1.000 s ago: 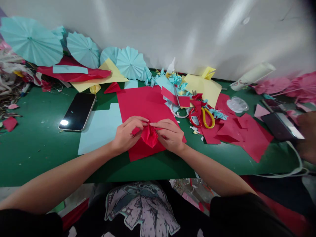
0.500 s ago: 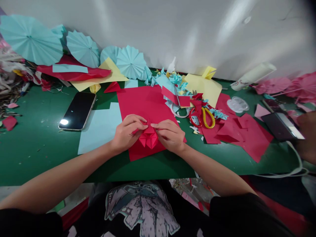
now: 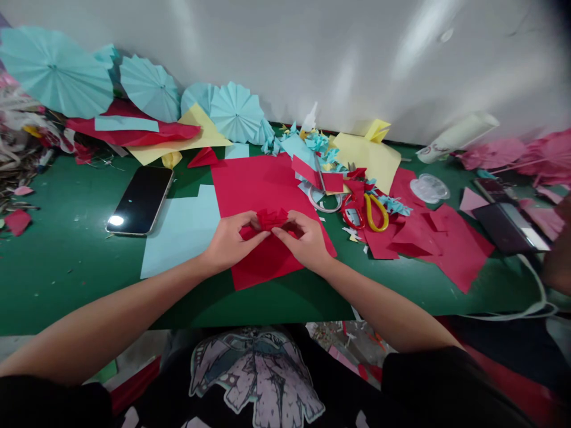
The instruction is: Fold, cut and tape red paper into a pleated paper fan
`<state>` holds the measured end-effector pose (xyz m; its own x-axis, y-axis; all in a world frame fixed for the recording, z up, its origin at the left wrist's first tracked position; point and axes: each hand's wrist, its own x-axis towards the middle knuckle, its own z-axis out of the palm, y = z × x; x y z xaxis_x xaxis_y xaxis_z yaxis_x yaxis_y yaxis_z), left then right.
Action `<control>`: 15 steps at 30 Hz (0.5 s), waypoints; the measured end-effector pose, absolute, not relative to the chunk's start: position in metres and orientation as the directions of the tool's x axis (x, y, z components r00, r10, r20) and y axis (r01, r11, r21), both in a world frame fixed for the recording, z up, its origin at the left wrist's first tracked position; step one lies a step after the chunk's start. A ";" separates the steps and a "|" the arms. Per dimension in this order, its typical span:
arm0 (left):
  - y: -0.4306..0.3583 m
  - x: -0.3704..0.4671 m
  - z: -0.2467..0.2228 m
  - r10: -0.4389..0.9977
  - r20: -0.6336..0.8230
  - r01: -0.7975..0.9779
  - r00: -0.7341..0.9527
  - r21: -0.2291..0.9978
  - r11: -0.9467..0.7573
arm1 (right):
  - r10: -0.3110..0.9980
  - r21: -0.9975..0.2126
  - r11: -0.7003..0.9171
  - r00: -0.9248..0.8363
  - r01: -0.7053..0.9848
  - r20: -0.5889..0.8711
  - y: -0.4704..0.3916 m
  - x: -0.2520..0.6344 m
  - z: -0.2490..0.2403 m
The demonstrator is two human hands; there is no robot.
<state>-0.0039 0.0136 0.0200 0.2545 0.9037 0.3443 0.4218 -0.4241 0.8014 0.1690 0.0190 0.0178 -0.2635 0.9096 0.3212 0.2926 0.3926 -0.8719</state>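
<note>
Between my two hands is a small folded red paper piece (image 3: pixel 272 219) with pleated, pointed edges. My left hand (image 3: pixel 232 241) pinches its left side, thumb in front and fingers behind. On the other side my right hand (image 3: pixel 307 239) grips it the same way, the thumb tips almost meeting. The piece is held over a large red paper sheet (image 3: pixel 254 184) that lies flat on the green table (image 3: pixel 187 306). A light blue sheet (image 3: pixel 178 238) sits partly beneath the red one, by my left forearm. My fingers hide the sides of the folded piece.
A phone (image 3: pixel 141 201) lies to the left. Right of the hands are scissors (image 3: pixel 376 213), a tape roll (image 3: pixel 325 199) and red paper scraps (image 3: pixel 446 244). Blue paper fans (image 3: pixel 236 113) lean on the wall. Another person's hand (image 3: pixel 559 261) is at the far right edge, near a dark device (image 3: pixel 508 226).
The folded red paper has been tilted up, so a pleated edge now faces upward. My thumbs have moved to its near side. At far right, the other person's hand has shifted lower.
</note>
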 end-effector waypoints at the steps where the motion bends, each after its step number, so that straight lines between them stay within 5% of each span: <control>1: 0.014 -0.003 0.020 0.921 0.289 0.399 0.263 0.836 -0.376 | 0.924 -0.884 0.357 -0.250 0.302 0.288 0.020 0.168 0.019; 7: 0.014 -0.003 0.018 0.951 0.079 0.326 0.299 0.928 -0.180 | 0.944 -0.898 0.297 -0.239 0.326 0.226 0.020 0.168 0.022; 15: 0.016 -0.005 0.023 0.935 0.078 0.351 0.345 0.914 -0.205 | 0.942 -0.961 0.144 -0.330 0.238 0.059 0.020 0.171 0.023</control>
<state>-0.0047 0.0156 0.0229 0.3453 0.9353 0.0775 0.3510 -0.2053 0.9136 0.1707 0.0199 0.0231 -0.3305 0.9420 0.0589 0.2379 0.1435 -0.9606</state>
